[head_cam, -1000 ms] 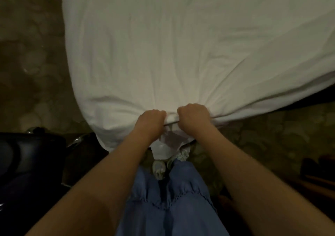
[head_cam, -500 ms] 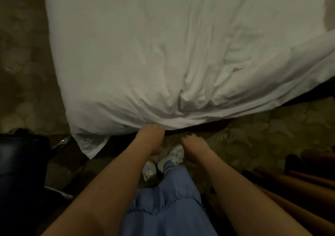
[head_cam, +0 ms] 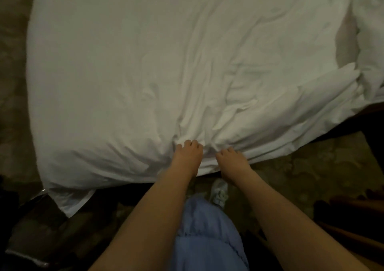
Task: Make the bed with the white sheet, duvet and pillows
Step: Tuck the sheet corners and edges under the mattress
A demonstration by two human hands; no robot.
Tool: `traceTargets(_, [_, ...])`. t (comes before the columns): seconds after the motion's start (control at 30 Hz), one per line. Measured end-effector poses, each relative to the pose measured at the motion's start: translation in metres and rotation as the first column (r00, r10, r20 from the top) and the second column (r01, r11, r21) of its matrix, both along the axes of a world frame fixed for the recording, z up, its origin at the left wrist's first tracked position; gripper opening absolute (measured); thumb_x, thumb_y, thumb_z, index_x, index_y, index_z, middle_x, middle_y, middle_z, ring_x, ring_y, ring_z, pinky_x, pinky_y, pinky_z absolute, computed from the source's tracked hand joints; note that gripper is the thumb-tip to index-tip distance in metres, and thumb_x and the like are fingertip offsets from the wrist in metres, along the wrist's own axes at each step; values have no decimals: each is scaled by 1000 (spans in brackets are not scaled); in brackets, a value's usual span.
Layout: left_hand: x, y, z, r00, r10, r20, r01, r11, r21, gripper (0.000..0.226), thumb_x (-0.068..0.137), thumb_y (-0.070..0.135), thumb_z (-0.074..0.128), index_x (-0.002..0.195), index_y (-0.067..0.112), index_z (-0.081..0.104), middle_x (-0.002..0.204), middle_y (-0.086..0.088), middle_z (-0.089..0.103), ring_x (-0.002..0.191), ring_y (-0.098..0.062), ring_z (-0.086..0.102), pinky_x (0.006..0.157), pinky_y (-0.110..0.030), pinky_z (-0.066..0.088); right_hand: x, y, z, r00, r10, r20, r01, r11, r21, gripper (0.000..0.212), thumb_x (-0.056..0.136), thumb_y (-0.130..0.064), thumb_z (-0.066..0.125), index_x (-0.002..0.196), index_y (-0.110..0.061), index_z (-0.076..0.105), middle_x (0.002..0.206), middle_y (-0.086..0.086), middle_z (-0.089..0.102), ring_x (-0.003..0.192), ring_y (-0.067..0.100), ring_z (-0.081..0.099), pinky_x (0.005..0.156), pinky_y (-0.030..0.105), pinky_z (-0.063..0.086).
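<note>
You were standing at the foot edge of the bed (head_cam: 62, 166), working on the spreading step: the white sheet (head_cam: 145, 62) lay across the top and hung a little over the near edge, bunched into folds just where your hands met it. Your left hand (head_cam: 188, 153) had its fingers curled into a ridge of the fabric, the grip pinching the sheet at the edge. Your right hand (head_cam: 232, 160) sat just beside it, fingers bent down onto the cloth; it looked like the same kind of pinch, though the fingertips were partly buried in the folds and I could not tell for certain.

By my reading the sheet was laid out but not smoothed or tucked. One loose corner (head_cam: 70, 202) drooped toward the carpet (head_cam: 291, 177) at the left, and wrinkles ran from your hands toward the right. The next move likely called for drawing the edge taut toward you and evening out that bunch (both hands pulling together, so the cloth would not skew).

More white bedding (head_cam: 369, 31) was heaped at the far right, touching the sheet; whether it was duvet or pillows could not be made out. No containers showed, apart from a dark object (head_cam: 20, 239) at the lower left, too dim to identify.
</note>
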State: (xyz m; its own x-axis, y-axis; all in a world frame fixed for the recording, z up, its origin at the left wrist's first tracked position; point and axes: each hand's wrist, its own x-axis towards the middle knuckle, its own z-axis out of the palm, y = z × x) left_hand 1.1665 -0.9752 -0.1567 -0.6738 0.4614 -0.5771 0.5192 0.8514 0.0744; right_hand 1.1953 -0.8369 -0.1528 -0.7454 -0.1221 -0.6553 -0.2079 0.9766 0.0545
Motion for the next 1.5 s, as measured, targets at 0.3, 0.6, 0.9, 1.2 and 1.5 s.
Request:
traceTargets(0.3, [-37, 142, -33, 980, 194, 36, -195, 981, 23, 57, 84, 13, 62, 133, 11, 33, 132, -7, 39, 121, -24, 42, 98, -34, 40, -63, 114, -11, 983, 136, -122, -138, 990, -14, 47, 87, -11, 57, 130, -8, 39, 131, 14, 40, 122, 30, 39, 98, 37, 36])
traceTargets(0.6, [-47, 182, -83, 975, 220, -40, -218, 975, 50, 48, 90, 27, 55, 132, 11, 37, 133, -9, 43, 123, -25, 42, 97, -35, 36, -95, 156, -61, 973, 224, 44, -229, 956, 182, 62, 85, -16, 62, 138, -7, 32, 140, 20, 36, 128, 40, 36, 110, 51, 24])
traceTargets(0.9, [-55, 208, -90, 925, 324, -198, -308, 945, 109, 48, 91, 28, 55, 134, 16, 38, 126, -3, 47, 115, -20, 49, 92, -30, 40, -99, 172, -76, 934, 329, -139, -335, 942, -22, 30, 93, -16, 52, 119, -3, 50, 114, 13, 59, 101, 26, 58, 85, 32, 45])
traceTargets(1.2, [-76, 208, -48, 983, 167, -73, -162, 985, 63, 30, 99, 13, 37, 127, 10, 47, 130, -8, 42, 116, -26, 45, 94, -34, 39, -105, 180, -37, 975, 133, -178, -170, 963, -208, 28, 99, -29, 40, 118, -13, 52, 110, 8, 64, 95, 26, 63, 68, 30, 36])
traceTargets(1.5, [-60, 200, 7, 960, 237, -150, -210, 962, 175, 33, 96, 23, 42, 127, 14, 47, 127, -8, 44, 117, -28, 43, 91, -39, 37, -84, 180, 31, 960, -100, -262, 46, 978, -203, 33, 93, -32, 45, 116, -12, 56, 114, 10, 63, 105, 30, 59, 75, 32, 38])
